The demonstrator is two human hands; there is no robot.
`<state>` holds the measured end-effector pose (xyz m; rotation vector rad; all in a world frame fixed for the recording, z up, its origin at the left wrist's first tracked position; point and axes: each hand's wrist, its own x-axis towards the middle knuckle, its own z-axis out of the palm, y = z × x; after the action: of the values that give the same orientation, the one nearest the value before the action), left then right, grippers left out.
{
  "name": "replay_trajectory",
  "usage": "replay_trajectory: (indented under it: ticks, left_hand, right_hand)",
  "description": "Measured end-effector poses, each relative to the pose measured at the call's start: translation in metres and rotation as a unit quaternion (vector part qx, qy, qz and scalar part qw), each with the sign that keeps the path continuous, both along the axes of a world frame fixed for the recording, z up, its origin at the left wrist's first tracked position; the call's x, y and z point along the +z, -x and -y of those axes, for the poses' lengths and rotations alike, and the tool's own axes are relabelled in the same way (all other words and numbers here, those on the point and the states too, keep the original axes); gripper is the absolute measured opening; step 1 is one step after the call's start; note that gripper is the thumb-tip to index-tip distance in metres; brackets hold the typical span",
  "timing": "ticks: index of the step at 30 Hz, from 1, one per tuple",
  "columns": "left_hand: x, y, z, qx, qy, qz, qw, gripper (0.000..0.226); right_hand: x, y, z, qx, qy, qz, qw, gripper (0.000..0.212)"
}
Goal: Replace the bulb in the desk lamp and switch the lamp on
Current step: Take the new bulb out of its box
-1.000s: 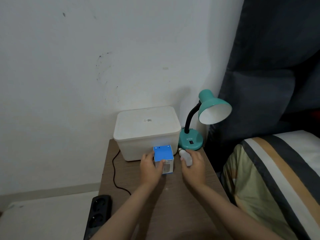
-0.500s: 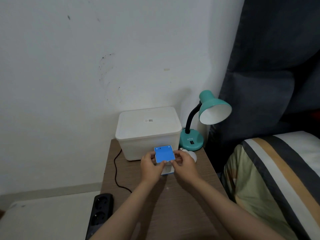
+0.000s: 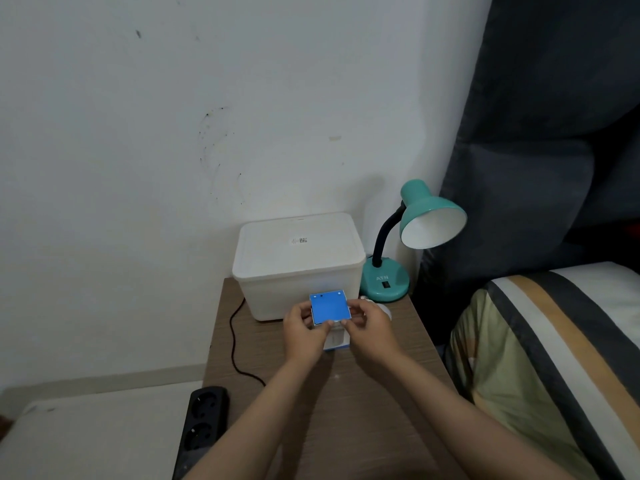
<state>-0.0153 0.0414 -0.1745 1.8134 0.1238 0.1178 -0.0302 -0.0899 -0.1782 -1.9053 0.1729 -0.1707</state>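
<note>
White wall (image 3: 173, 150) behind, marked with dark scuffs. Dark curtain (image 3: 554, 116) far right, striped bed (image 3: 554, 341) below it. Wooden desk (image 3: 363, 393) against wall. White lidded storage box (image 3: 298, 258) at back of desk, touching wall side. Teal desk lamp (image 3: 408, 244) just right of box, black gooseneck, shade tilted toward bed, socket inside shade not visible, unlit. Black power strip (image 3: 204, 424) at desk's left edge, black cable (image 3: 235, 341) running up along desk toward box. Blue bulb carton (image 3: 329, 315) in front of storage box, blue top flap facing camera, base near or on desk, cannot tell which. Left hand (image 3: 304, 332) clamped on carton's left side, right hand (image 3: 367, 329) gripping its right side and top edge. White bulb (image 3: 382, 308) lying on desk just behind right hand, mostly hidden, near lamp base.
</note>
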Motion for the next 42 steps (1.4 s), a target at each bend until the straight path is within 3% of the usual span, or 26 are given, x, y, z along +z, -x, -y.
replay_trajectory:
  ticks: [16,28,34,42]
  left_hand:
    - [0.008,0.013,-0.012,-0.028,0.033,0.022,0.999,0.034]
    - [0.009,0.020,-0.017,-0.025,-0.087,0.052,0.994,0.029]
    - [0.008,0.020,-0.027,-0.096,-0.157,0.062,0.981,0.059]
    - [0.009,0.008,-0.038,-0.196,-0.164,0.021,0.966,0.090]
  right_hand:
    - [-0.002,0.008,-0.002,-0.014,-0.059,-0.019,0.998,0.035]
    - [0.019,0.019,-0.004,-0.051,-0.072,0.028,0.996,0.016]
    - [0.017,0.014,-0.002,-0.014,-0.007,0.027,1.000,0.025]
    - [0.022,0.018,0.000,0.042,0.049,-0.013,0.998,0.044]
